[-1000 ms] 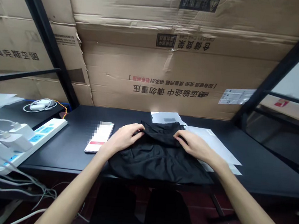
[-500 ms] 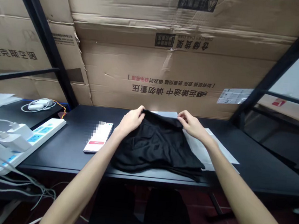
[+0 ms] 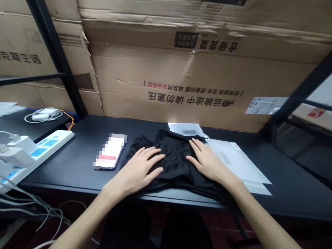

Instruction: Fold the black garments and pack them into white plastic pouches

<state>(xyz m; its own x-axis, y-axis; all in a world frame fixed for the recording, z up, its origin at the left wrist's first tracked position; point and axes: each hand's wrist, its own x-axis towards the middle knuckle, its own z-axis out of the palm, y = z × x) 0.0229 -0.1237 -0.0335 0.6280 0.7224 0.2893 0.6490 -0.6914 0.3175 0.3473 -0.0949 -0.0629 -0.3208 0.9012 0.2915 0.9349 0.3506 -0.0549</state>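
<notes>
While the black cloth (image 3: pixel 176 164) lies on the counter (image 3: pixel 295 184), lower centre of the frame, left hand (image 3: pixel 139 169) and right hand (image 3: pixel 208 160) rest on it spread-fingered, each grip slack and clasping nothing, apparently flattening it, and the next move likely calls for even pressure.

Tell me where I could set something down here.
Bare patches: right of the white sheets, and between the power strip and the phone. The middle is crowded, with the left hand and right hand on the black cloth.
</notes>
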